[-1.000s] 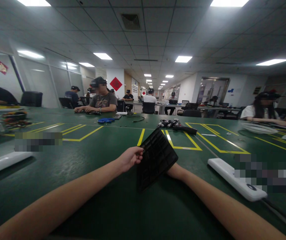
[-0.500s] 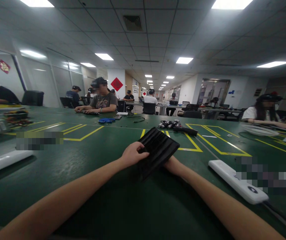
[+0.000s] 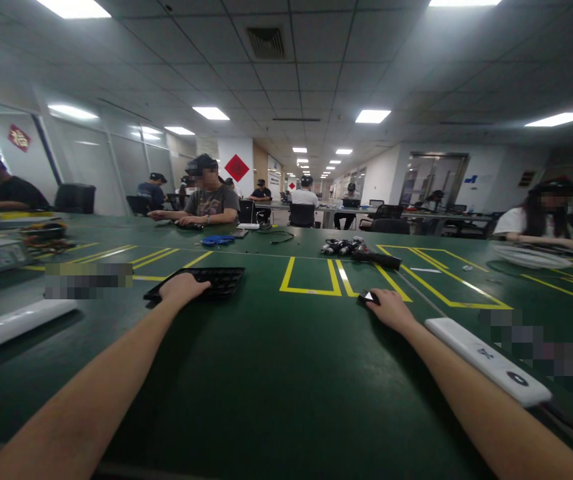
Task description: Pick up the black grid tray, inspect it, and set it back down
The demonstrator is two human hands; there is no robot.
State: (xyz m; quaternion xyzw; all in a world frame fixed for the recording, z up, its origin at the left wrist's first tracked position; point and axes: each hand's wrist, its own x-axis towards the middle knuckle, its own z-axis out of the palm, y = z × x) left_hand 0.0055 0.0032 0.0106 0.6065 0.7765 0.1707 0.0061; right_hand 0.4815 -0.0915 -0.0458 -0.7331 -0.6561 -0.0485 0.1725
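On the left of the green table [image 3: 286,393], my left hand [image 3: 182,288] is closed on a flat black tray [image 3: 226,283] with a gridded face. The hand covers the tray's middle, and its near-left corner sticks out past the wrist. Farther right, my right hand [image 3: 390,309] pinches a small dark piece [image 3: 365,297] bearing a white triangle mark, at or just above the tabletop near a yellow tape line [image 3: 347,279]. The undersides of both held things are hidden.
White power strips lie at right [image 3: 486,360] and left [image 3: 26,327]. Beyond are a black-and-silver bundle [image 3: 342,247], a black cylinder [image 3: 383,259] and a blue item [image 3: 217,240]. A wire pile [image 3: 43,237] sits far left. Co-workers sit across the table [image 3: 211,197] and at right [image 3: 546,220].
My hands have moved apart. The left has carried the black tray leftward and lowered it flat to the table; the right has left the tray and moved right, now with the small dark piece.
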